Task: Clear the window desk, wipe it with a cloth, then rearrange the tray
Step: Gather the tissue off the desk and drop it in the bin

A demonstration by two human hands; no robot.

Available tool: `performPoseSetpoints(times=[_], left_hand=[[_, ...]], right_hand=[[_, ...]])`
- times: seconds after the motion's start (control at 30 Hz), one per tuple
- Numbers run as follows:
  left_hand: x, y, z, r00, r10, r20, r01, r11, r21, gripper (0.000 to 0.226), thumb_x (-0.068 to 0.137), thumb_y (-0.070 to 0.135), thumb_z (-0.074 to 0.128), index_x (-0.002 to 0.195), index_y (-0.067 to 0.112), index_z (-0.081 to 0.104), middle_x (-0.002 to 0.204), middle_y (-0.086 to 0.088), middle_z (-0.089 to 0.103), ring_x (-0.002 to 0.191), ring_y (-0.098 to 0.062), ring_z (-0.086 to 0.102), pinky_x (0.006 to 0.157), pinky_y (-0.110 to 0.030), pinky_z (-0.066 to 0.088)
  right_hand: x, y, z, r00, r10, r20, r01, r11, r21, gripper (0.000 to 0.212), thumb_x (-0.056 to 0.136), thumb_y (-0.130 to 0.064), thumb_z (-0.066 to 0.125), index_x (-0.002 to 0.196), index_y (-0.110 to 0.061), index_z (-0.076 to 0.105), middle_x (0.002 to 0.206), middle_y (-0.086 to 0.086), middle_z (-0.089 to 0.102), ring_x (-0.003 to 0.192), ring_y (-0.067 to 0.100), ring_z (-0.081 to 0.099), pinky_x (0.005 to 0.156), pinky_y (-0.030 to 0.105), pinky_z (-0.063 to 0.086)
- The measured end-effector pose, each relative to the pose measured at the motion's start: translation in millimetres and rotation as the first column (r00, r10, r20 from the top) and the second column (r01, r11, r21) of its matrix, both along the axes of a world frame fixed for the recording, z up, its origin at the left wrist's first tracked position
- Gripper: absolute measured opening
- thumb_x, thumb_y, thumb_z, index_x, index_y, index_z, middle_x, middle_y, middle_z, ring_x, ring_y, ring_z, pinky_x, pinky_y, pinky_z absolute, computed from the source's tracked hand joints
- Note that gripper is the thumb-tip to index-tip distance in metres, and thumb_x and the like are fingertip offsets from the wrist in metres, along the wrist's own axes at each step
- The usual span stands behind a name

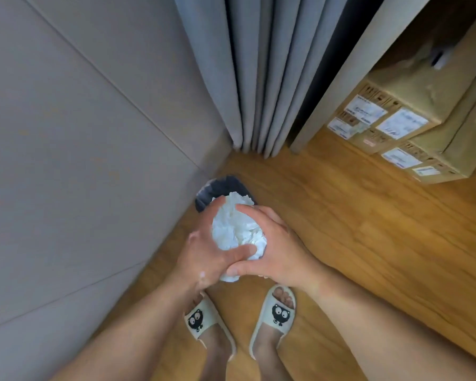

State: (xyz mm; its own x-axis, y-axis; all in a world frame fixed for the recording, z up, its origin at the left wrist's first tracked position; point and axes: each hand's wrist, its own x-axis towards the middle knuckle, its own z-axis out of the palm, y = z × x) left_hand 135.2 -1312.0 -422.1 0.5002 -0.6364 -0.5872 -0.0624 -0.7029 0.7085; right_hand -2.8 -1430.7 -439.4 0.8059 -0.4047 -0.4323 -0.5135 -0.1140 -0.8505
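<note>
Wooden floor (341, 215), two hands, one wad (237, 229)

Grey wall (66, 133), grey curtain (259, 78), wooden floor (341, 215), stacked cardboard boxes (412, 125).

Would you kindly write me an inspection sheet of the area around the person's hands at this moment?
Surface: wooden floor; no desk or tray in view.
Job's things: crumpled white wad, paper or cloth, I cannot tell which, held above a dark-lined bin by the wall.
Clutter: stacked cardboard boxes with labels, on the floor under a ledge at the right.
Grippers: left hand and right hand both clasp the wad from either side.
Cables: nothing seen.
Surroundings: grey panelled wall on the left, grey curtain in the corner, feet in pale slippers with a cartoon print.
</note>
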Motion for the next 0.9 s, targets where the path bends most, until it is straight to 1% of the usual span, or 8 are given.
performPoseSetpoints(times=[0.13, 0.27, 0.37, 0.5, 0.6, 0.7, 0.8, 0.9], left_hand=[[13.9, -7.4, -55.1, 0.999, -0.008, 0.040, 0.008, 1.000, 0.012, 0.098, 0.061, 0.042, 0.096, 0.145, 0.041, 0.045, 0.128, 0.021, 0.064, 0.116, 0.001, 0.061, 0.102, -0.026, 0.050], [23.1, -12.5, -95.9, 0.998, 0.002, 0.066, -0.005, 0.999, 0.046, 0.108, 0.066, 0.036, 0.095, 0.154, 0.038, 0.033, 0.136, 0.017, 0.051, 0.122, -0.005, 0.051, 0.091, -0.016, 0.043], [25.7, -15.1, -111.6, 0.995, 0.004, 0.101, -0.010, 0.998, 0.060, 0.114, 0.063, 0.040, 0.096, 0.156, 0.041, 0.029, 0.150, 0.010, 0.044, 0.134, -0.010, 0.047, 0.103, -0.027, 0.044], [25.3, -16.2, -115.5, 0.988, 0.004, 0.155, -0.015, 0.998, 0.069, 0.113, 0.065, 0.043, 0.095, 0.156, 0.039, 0.029, 0.156, 0.008, 0.035, 0.140, -0.011, 0.040, 0.101, -0.023, 0.036], [25.6, -16.3, -115.0, 0.983, 0.000, 0.185, -0.010, 0.999, 0.053, 0.112, 0.065, 0.049, 0.092, 0.156, 0.040, 0.028, 0.161, 0.008, 0.030, 0.146, -0.012, 0.034, 0.108, -0.025, 0.034], [31.1, -20.0, -113.3, 0.978, -0.032, 0.204, 0.024, 0.999, 0.041, 0.113, 0.063, 0.058, 0.089, 0.156, 0.038, 0.029, 0.165, 0.004, 0.027, 0.150, -0.017, 0.030, 0.119, -0.037, 0.036], [33.6, -24.0, -102.6, 0.988, -0.042, 0.150, 0.035, 0.998, 0.051, 0.115, 0.067, 0.053, 0.090, 0.159, 0.039, 0.024, 0.166, 0.007, 0.023, 0.151, -0.015, 0.028, 0.120, -0.043, 0.037], [30.2, -23.0, -90.9, 0.989, -0.071, 0.132, 0.068, 0.997, 0.026, 0.114, 0.068, 0.050, 0.090, 0.159, 0.039, 0.023, 0.166, 0.010, 0.024, 0.151, -0.012, 0.028, 0.119, -0.041, 0.039]], right_hand=[[12.4, -6.9, -57.1, 1.000, -0.004, -0.027, 0.003, 1.000, -0.027, 0.115, 0.052, -0.065, 0.091, 0.151, -0.040, 0.039, 0.145, -0.021, 0.037, 0.127, -0.011, 0.035, 0.096, -0.003, 0.026], [17.1, -8.5, -93.1, 0.999, -0.014, -0.044, 0.010, 0.997, -0.079, 0.116, 0.051, -0.076, 0.082, 0.151, -0.036, 0.040, 0.150, -0.018, 0.033, 0.135, -0.005, 0.033, 0.103, 0.004, 0.027], [16.6, -9.2, -105.8, 0.997, -0.034, -0.068, 0.027, 0.995, -0.097, 0.109, 0.058, -0.067, 0.086, 0.152, -0.036, 0.039, 0.154, -0.018, 0.031, 0.139, -0.003, 0.032, 0.107, 0.011, 0.028], [16.6, -9.9, -112.0, 0.995, -0.020, -0.097, 0.010, 0.994, -0.105, 0.109, 0.060, -0.068, 0.085, 0.153, -0.038, 0.037, 0.159, -0.016, 0.031, 0.143, 0.001, 0.031, 0.110, 0.017, 0.029], [18.5, -9.5, -111.0, 0.995, -0.030, -0.099, 0.020, 0.994, -0.105, 0.110, 0.060, -0.068, 0.086, 0.153, -0.035, 0.037, 0.157, -0.016, 0.033, 0.142, 0.002, 0.034, 0.114, 0.023, 0.035], [21.1, -7.3, -110.3, 0.995, -0.056, -0.079, 0.049, 0.995, -0.086, 0.111, 0.058, -0.075, 0.083, 0.152, -0.036, 0.039, 0.153, -0.017, 0.039, 0.142, 0.004, 0.038, 0.116, 0.034, 0.039], [19.8, -4.0, -104.4, 0.995, -0.080, -0.067, 0.074, 0.993, -0.089, 0.110, 0.056, -0.076, 0.080, 0.150, -0.034, 0.042, 0.152, -0.019, 0.040, 0.141, 0.003, 0.039, 0.115, 0.036, 0.041], [14.1, 0.1, -91.0, 0.994, -0.097, -0.051, 0.093, 0.992, -0.083, 0.104, 0.059, -0.069, 0.084, 0.149, -0.034, 0.044, 0.152, -0.023, 0.037, 0.140, 0.000, 0.038, 0.113, 0.036, 0.043]])
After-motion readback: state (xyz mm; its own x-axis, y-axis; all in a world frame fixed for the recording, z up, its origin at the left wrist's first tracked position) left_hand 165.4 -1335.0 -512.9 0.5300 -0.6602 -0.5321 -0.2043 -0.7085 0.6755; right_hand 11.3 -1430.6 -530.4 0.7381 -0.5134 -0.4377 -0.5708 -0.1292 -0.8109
